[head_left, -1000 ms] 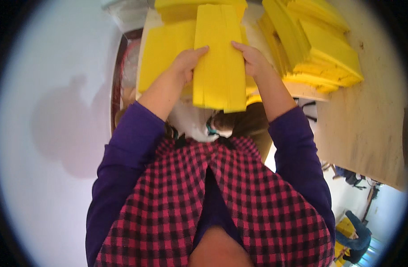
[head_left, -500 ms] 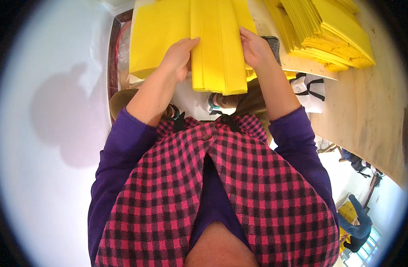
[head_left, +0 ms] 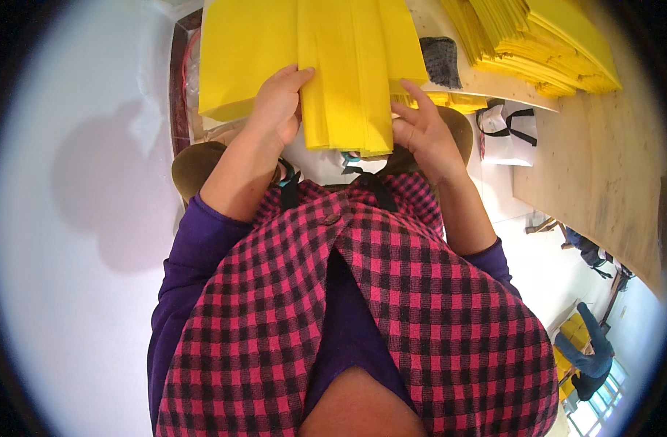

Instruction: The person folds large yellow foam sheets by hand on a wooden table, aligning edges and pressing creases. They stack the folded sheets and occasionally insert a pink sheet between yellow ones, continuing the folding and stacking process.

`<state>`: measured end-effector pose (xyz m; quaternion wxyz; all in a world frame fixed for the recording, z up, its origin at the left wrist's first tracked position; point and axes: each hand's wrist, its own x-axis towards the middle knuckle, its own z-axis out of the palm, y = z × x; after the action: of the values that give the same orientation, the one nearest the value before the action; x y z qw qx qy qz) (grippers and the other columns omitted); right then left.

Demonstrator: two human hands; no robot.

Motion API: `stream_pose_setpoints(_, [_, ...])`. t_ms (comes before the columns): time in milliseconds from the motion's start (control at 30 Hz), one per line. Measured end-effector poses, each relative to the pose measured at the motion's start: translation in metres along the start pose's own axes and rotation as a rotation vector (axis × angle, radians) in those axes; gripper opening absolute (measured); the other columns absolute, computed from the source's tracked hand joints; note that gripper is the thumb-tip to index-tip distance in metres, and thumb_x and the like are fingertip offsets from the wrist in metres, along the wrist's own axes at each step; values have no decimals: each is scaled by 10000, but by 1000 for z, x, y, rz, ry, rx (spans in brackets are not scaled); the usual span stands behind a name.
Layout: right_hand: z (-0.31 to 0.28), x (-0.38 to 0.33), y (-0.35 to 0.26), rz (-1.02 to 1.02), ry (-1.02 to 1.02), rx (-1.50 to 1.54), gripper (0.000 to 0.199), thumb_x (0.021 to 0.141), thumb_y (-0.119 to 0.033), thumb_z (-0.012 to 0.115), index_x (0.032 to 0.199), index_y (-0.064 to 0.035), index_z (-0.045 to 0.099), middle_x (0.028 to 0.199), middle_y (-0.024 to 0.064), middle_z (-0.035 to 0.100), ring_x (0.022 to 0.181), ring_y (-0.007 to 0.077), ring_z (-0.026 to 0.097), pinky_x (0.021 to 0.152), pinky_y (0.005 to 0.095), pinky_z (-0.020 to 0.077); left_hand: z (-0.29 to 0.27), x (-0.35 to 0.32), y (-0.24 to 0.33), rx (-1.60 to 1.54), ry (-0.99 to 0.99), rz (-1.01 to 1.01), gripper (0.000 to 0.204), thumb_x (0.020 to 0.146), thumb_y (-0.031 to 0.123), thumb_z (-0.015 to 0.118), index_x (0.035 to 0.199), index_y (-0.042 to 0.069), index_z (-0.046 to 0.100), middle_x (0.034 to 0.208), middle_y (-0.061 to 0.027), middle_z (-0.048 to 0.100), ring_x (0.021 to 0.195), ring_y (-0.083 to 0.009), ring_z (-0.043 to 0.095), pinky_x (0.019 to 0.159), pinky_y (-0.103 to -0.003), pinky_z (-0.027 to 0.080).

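One folded yellow bundle [head_left: 346,87] laid over wider yellow sheets [head_left: 239,62], near end overhanging.
Its left edge is gripped between thumb and fingers by the left hand [head_left: 279,103]; beside its right edge, the right hand [head_left: 427,135] is held loosely open, fingers spread.

The pale wooden tabletop [head_left: 588,153]'s pretty loaded with a thick stack of folded yellow fabric sheets [head_left: 559,47]. A dark grey textured pad [head_left: 440,62] and broad yellow fabric piece [head_left: 246,58] are parked left of it.
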<state>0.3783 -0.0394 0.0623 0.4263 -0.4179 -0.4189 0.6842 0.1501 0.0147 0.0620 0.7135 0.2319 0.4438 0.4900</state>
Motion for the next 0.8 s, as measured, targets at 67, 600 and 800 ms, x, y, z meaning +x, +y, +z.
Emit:
stream_pose_setpoints(67, [0,-8,5,-29,-110,-42,852,769,-23,694,1449,-78,183,1303,169,473,1134,233,525,944,357,452,0,-1,1,0,5,-3,247,926,90,463,1124,-48,516,1039,-131,611,903,-221,617,798,-325,514])
stream_pose_setpoints(600, [3,-13,27,-155,-36,-446,613,761,-22,723,1277,-48,393,1117,130,593,1000,183,616,872,313,502,-5,0,-3,-43,-1,-21,232,940,109,462,1100,-48,520,1048,-130,608,920,-212,607,816,-317,503])
stream_pose_setpoints(800, [7,-11,27,-143,-61,-460,623,802,66,643,1321,-47,319,1242,171,524,1071,237,587,888,337,501,-7,-1,-5,-22,-3,-25,211,939,112,464,1071,-40,529,1014,-124,612,888,-204,612,788,-313,506])
